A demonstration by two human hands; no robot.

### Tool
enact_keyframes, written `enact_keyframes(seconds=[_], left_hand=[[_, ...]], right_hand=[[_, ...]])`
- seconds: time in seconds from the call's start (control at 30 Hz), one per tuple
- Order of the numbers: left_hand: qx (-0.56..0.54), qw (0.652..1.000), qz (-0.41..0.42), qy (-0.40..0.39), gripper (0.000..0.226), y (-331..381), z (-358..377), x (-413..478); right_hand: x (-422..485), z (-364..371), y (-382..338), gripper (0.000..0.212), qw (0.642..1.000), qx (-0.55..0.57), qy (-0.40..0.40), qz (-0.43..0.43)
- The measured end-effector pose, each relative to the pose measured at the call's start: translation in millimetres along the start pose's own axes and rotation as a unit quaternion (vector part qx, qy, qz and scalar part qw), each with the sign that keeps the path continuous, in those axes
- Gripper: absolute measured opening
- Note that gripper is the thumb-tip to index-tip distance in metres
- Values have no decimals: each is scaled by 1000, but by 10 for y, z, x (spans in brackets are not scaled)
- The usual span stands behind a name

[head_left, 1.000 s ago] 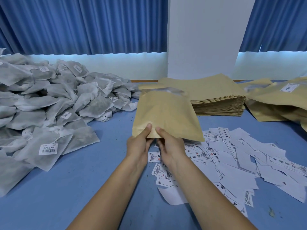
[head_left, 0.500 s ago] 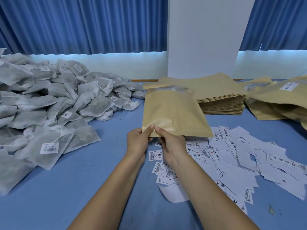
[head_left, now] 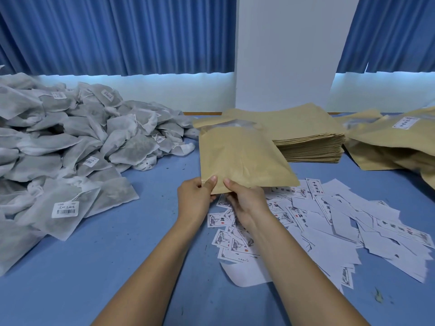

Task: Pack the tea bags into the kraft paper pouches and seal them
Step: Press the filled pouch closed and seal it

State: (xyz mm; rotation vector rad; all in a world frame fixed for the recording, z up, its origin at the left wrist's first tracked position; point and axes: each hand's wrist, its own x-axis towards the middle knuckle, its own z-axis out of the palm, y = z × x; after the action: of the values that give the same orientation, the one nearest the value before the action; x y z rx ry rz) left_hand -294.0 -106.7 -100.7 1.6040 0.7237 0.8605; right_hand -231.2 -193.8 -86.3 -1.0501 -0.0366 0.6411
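While both hands grip its near edge, the brown paper pouch (head_left: pixel 240 158) is held up off the table (head_left: pixel 94 255), slanting away from the person toward the stack of flat pouches (head_left: pixel 306 140). Whether its far end touches anything cannot be told. The left hand (head_left: pixel 196 196) and right hand (head_left: pixel 244 203) sit side by side, nearly touching. Each has its thumb on top and its other fingers (head_left: pixel 210 182) curled underneath, so both are clamped on the paper. A close two-handed pinch on one edge suits pressing or checking that edge, or steadying the pouch before it is turned. Which of these is intended is a judgement, not something shown.

A pale, clear strip runs across the far end of the pouch. The body looks slightly puffed, but whether tea bags are already inside cannot be seen.

The supplies lie within reach on either side. A large heap of grey-white tea bags (head_left: pixel 70 142), several with barcode tags, lies to the left. The stack of flat pouches is straight ahead. Bulging pouches (head_left: pixel 395 142), one with a white label, are piled at the right, probably as finished work. Loose printed labels (head_left: pixel 329 215) are scattered under and beside the right forearm. Blue curtains (head_left: pixel 117 34) hang behind the table.
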Motion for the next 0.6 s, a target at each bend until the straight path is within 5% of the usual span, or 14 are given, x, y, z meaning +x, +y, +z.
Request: enact_keyframes(seconds=[0.6], left_hand=[[-52,998,-26,31,38,11,-92,59]], right_hand=[[81,-136,-186,20,998,39,26,43]])
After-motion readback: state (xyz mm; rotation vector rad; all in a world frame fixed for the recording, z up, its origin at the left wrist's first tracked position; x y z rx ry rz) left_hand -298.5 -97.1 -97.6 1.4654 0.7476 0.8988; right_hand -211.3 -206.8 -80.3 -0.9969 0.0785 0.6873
